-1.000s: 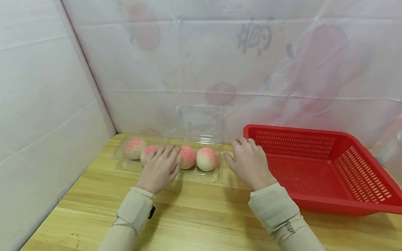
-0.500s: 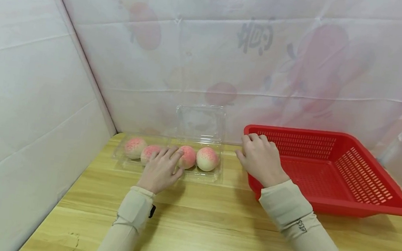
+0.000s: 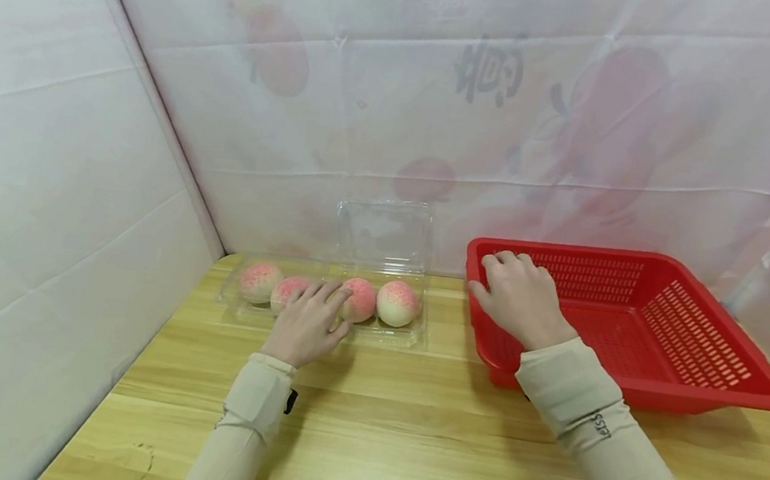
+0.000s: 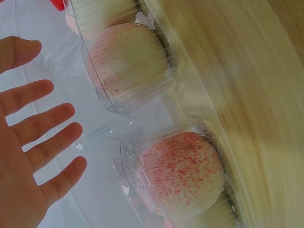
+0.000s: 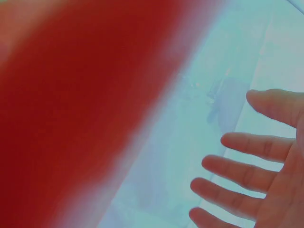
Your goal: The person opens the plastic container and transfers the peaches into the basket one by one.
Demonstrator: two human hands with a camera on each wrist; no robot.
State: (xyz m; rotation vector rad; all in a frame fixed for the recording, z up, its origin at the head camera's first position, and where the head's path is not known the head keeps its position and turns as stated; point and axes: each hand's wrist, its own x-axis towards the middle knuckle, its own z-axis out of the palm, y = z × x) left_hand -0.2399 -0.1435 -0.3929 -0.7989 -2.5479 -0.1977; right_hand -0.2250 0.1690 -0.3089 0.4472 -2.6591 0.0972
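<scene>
Two clear plastic boxes stand side by side at the table's back, holding several pink and cream peach-shaped balls, among them one at the right end (image 3: pixel 397 303) and a speckled one (image 4: pixel 183 173). The right box has its clear lid (image 3: pixel 386 234) raised. My left hand (image 3: pixel 308 326) hovers in front of the boxes' middle, holding nothing, its fingers spread in the left wrist view (image 4: pixel 28 142). My right hand (image 3: pixel 524 299) is over the left side of the red basket (image 3: pixel 624 390), its fingers spread and holding nothing in the right wrist view (image 5: pixel 261 171).
A wooden table (image 3: pixel 369 444) carries everything. Behind it hangs a pale printed cloth (image 3: pixel 385 113), with another pale cloth wall (image 3: pixel 38 216) on the left. The basket takes up the table's back right.
My right hand has moved right, from the space between the boxes and basket to above the basket's left side. My left hand has barely moved.
</scene>
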